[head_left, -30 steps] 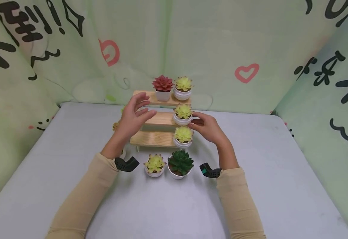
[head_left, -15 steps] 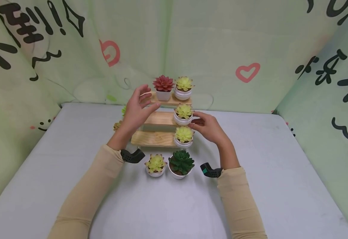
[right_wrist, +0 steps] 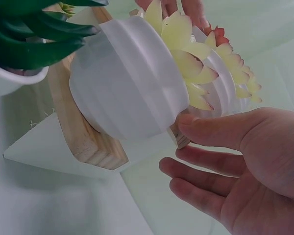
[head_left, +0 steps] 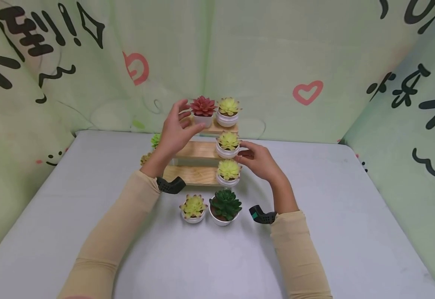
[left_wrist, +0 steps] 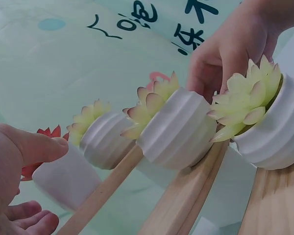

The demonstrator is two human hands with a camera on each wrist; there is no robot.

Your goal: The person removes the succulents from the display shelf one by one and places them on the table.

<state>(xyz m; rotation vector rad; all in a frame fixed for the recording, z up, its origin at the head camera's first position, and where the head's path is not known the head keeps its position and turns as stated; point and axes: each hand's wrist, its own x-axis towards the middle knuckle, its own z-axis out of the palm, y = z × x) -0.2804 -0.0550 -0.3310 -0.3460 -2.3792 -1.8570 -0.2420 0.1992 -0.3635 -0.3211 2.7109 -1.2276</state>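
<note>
A three-step wooden stand point(head_left: 196, 150) stands mid-table. On its top step sit a red succulent in a square white pot point(head_left: 204, 111) and a yellow succulent point(head_left: 228, 111). More yellow succulents occupy the middle step point(head_left: 228, 144) and the bottom step point(head_left: 228, 172). My left hand point(head_left: 187, 118) hovers open just left of the red succulent's pot point(left_wrist: 63, 181), thumb and fingers spread, gripping nothing. My right hand point(head_left: 241, 152) sits at the right end of the middle step, fingers relaxed, its thumb point(right_wrist: 206, 129) against the step's end point(right_wrist: 179, 139) under the pot.
A small yellow succulent point(head_left: 193, 207) and a dark green succulent point(head_left: 224, 206) stand on the grey table point(head_left: 337, 232) in front of the stand. Two more small plants point(head_left: 155, 140) peek out left of the stand behind my left arm. Printed green cloth walls the table on three sides.
My left hand has risen from the middle step to the top step, nearer the red succulent. The right hand has barely moved.
</note>
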